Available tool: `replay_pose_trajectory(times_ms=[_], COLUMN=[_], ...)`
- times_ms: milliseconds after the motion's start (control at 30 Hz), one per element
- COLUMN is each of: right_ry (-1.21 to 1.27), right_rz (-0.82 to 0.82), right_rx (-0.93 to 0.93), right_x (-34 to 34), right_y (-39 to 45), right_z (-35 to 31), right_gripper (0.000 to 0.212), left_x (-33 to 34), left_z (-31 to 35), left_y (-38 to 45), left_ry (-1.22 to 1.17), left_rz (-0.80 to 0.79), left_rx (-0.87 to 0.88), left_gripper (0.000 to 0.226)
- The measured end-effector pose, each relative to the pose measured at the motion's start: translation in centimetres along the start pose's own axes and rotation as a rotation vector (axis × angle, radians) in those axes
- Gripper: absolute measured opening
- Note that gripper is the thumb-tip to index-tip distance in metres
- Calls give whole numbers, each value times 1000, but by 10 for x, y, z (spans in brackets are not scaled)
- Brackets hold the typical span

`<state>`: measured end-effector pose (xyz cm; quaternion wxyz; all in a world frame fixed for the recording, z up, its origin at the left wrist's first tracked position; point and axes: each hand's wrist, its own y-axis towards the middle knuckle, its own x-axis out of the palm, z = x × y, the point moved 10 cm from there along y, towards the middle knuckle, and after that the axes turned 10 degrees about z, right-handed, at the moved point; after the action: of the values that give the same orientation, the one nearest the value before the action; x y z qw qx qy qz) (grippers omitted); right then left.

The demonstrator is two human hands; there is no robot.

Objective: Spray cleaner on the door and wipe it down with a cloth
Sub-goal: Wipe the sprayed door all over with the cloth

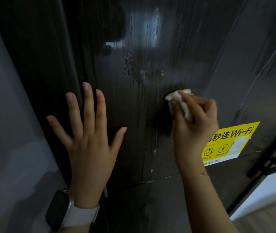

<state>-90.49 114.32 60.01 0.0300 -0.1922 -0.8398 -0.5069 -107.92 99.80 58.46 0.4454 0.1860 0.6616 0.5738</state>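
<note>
The dark wood-grain door (150, 56) fills the view, with wet streaks and a pale smear across its upper middle. My left hand (88, 140) lies flat on it near its left edge, fingers straight and spread, a smartwatch on the wrist. My right hand (196, 123) grips a crumpled whitish cloth (181, 100) and presses it to the door at mid-height. No spray bottle is in view.
A yellow Wi-Fi sticker (231, 142) is stuck to the door just right of my right hand. A black door handle (268, 165) projects at the right edge. A grey wall (7, 132) borders the door on the left, and light flooring (268, 219) shows at the bottom right.
</note>
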Motion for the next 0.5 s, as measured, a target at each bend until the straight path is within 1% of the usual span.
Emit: replay_pose_trajectory(times_ms=[33,67,100,167,200,233,333,367,400,433,500], right_ry=[8,13,19,50,64,66,78,83,78,80,111], right_rz=[21,0,-68,-252,-292,-273,-39,-5,-23,-91,-239], right_rx=[18,6,-43,-208,-257,-256,-54,-11,-12,-59,-219], right_x=[-1,2,10,25,26,24,5,4,9,17,27], right_y=[-1,-9,-22,-50,-53,-46,-13,-12,-19,-30,-44], right_z=[1,-3,-11,-31,-34,-29,-5,-5,-11,-21,-38], right_gripper=[21,22,22,24,26,27,25,24,24,26,27], left_x=[0,-1,-1,-1,-1,-1,-1,0,0,0,0], left_z=[0,0,-1,-1,0,0,0,0,0,0,0], left_y=[0,-1,-1,-1,-1,-1,-1,-1,-1,-1,-1], left_ry=[1,4,6,9,8,5,-1,1,3,5,8], left_rz=[3,7,10,8,5,3,3,3,3,4,4], left_rx=[2,4,4,7,10,11,4,4,5,6,10], left_gripper=[86,86,86,86,86,86,86,86,87,87,87])
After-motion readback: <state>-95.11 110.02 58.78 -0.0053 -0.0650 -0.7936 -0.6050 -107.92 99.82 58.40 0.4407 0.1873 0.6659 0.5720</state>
